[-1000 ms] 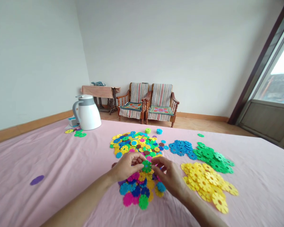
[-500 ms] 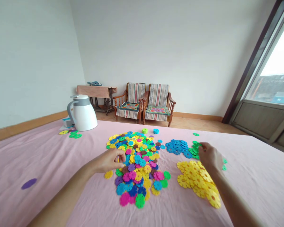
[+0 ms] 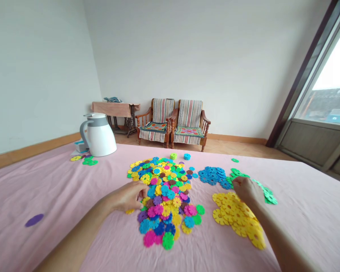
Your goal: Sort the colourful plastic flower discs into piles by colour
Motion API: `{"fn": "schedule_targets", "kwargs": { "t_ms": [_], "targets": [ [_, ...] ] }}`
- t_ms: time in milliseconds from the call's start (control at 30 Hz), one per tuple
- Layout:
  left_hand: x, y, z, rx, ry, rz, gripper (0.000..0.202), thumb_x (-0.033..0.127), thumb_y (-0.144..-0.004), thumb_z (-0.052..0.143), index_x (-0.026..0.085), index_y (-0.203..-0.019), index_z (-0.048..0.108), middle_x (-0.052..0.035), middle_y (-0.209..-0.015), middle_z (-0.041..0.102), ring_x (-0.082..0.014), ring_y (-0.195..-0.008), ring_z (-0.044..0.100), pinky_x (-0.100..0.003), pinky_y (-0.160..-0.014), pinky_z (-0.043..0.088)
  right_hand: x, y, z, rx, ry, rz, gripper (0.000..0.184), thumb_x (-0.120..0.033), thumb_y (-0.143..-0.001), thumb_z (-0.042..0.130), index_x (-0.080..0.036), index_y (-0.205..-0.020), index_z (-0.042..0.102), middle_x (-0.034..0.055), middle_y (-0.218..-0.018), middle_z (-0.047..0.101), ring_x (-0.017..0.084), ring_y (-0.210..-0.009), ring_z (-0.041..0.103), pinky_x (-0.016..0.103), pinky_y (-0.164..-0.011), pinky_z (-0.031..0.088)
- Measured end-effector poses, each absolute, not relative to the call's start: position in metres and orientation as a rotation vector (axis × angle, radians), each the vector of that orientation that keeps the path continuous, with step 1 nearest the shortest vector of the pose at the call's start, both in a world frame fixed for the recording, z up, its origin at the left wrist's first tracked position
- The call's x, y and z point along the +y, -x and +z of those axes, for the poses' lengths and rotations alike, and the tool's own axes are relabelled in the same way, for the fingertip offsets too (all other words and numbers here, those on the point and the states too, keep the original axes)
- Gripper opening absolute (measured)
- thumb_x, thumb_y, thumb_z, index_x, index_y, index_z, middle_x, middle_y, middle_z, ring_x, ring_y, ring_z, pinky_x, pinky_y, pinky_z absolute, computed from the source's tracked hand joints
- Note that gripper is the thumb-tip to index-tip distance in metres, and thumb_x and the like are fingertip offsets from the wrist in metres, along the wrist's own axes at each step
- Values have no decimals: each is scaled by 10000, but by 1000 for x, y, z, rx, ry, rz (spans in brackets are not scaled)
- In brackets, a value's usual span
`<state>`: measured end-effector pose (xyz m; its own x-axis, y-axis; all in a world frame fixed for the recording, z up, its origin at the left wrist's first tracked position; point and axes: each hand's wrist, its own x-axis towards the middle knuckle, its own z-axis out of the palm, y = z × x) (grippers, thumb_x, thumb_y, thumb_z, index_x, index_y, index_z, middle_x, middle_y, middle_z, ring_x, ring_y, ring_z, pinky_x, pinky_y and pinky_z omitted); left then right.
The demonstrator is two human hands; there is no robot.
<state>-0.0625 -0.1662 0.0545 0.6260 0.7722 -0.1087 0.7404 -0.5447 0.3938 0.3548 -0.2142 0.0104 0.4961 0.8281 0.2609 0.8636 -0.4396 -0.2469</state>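
Note:
My left hand (image 3: 129, 198) lies on the pink cloth at the left edge of a mixed pile of coloured flower-shaped plastic discs (image 3: 164, 192). Its fingers are curled, with the tips against the pile, and a yellow disc (image 3: 129, 212) peeks out beneath it. My right hand (image 3: 245, 189) hovers where the yellow disc pile (image 3: 235, 216) meets the green disc pile (image 3: 268, 195). I see its back, fingers curled downward, and whatever is inside is hidden. A blue disc pile (image 3: 214, 175) lies just left of the green one.
A white kettle (image 3: 99, 134) stands at the far left of the pink-covered surface (image 3: 59, 181), with a few loose discs (image 3: 87, 161) beside it. A lone purple disc (image 3: 34, 220) lies near left. Two wooden armchairs (image 3: 172, 122), a small table (image 3: 116, 108) and a big window (image 3: 325, 102) lie beyond.
A second ago both hands held a green disc over the mixed pile. The right hand then swung out to the green pile and has now drawn back slightly; the left dropped to the pile's left edge.

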Motion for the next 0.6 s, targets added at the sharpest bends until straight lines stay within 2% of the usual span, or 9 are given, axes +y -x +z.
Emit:
{"fn": "schedule_targets", "kwargs": {
  "t_ms": [67,133,300,467,600],
  "targets": [
    [-166,62,55,1192,-2449,109,133,160,-551,574,187,-668,517,31,-720,542,-117,-606,468,-195,-528,333,-213,-347,9,-1445,2397,-146,262,-251,-739,450,-244,-724,712,117,-789,710,280,-786,638,374,-691,404],
    [-166,62,56,1184,-2451,108,141,173,-554,594,186,-668,513,32,-723,537,-117,-616,468,-193,-533,333,-210,-343,5,-1459,2326,-101,252,-226,-732,461,-227,-749,712,118,-827,714,280,-820,640,375,-723,413],
    [-166,62,56,1177,-2461,81,189,192,-550,635,183,-673,491,34,-722,521,-118,-631,470,-189,-533,331,-202,-348,-4,-1534,2136,32,325,-177,-792,402,-223,-951,681,36,-930,720,175,-901,644,237,-764,432],
    [-166,63,54,1171,-2458,98,204,193,-547,638,188,-668,474,40,-725,517,-117,-631,474,-188,-536,332,-198,-359,-8,-1497,2124,55,298,-147,-775,408,-215,-878,680,24,-882,722,181,-877,652,232,-739,439],
    [-165,63,54,1171,-2449,97,215,193,-543,639,192,-679,473,50,-694,512,-119,-622,480,-189,-529,327,-196,-363,-13,-1497,2125,72,315,-123,-757,409,-208,-887,683,12,-852,721,166,-829,656,220,-719,443]
  ]
}}
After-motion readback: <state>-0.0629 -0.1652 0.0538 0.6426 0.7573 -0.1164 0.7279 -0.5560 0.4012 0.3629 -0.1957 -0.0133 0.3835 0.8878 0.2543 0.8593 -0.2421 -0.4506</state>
